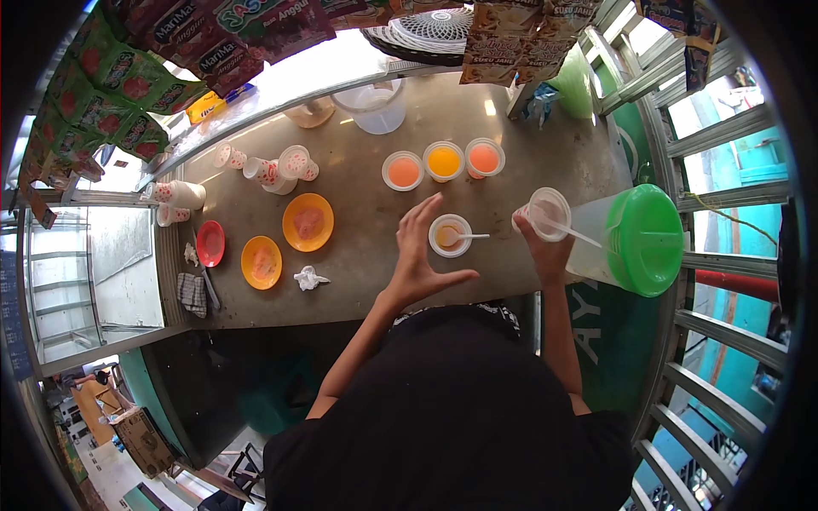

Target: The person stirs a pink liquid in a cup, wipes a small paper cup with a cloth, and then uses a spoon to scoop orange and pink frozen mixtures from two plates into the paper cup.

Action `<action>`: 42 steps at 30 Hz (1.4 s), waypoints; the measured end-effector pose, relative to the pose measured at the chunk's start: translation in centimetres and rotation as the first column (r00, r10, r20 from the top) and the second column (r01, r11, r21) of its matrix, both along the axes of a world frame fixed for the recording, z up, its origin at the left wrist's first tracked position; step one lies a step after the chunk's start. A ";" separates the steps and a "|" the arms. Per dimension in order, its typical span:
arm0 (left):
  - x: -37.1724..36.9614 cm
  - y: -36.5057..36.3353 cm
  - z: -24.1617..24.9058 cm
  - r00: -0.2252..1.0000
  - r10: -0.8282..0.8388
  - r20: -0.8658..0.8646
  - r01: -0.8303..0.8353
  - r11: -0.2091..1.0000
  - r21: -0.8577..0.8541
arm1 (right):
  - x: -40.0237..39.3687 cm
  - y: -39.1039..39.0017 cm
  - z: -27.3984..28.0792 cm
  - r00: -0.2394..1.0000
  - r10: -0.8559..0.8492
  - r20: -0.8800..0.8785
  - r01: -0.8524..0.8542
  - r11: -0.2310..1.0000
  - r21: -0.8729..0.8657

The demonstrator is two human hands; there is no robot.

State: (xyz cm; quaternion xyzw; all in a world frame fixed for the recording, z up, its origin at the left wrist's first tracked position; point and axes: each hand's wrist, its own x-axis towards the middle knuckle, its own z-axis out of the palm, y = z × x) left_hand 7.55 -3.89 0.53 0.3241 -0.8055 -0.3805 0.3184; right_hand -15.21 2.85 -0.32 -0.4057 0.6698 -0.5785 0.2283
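Note:
My left hand (419,255) is open, fingers and thumb spread, just left of a white cup (449,236) with a little yellow-orange stuff in it and a white spoon across its rim. My right hand (545,245) is wrapped round a clear plastic cup (548,213) with a pale straw or spoon handle sticking out to the right. Behind them stand a cup of pink-orange drink (402,172), a cup of yellow-orange drink (444,160) and another pink-orange cup (485,158). A large pitcher with a green lid (649,240) is right of my right hand.
To the left are orange plates (308,222), a red dish (210,244), a crumpled tissue (310,278), stacked cups (277,174) and a folded cloth (192,294). A clear tub (375,106) stands at the back. Drink sachets (247,34) hang above; slatted bars (724,264) border the right.

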 end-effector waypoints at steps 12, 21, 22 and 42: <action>0.0 0.0 -9.1 0.991 0.134 -0.002 -0.127 0.945 0.302 | -0.5 0.4 -12.1 0.982 -0.125 -0.142 0.151 0.971 0.186; 0.4 0.1 -6.1 0.975 0.209 -0.068 -0.208 0.978 0.025 | 5.1 5.2 -10.2 0.861 -0.447 0.245 0.372 0.880 0.296; 0.4 0.0 -5.8 0.971 0.222 -0.087 -0.224 0.975 -0.015 | 5.7 5.4 -8.1 0.856 -0.235 0.461 0.160 0.968 0.195; 0.8 -1.0 -3.8 0.966 0.242 -0.087 -0.249 0.965 -0.082 | 6.1 -3.4 4.7 0.781 0.493 -0.383 -0.548 0.836 -0.041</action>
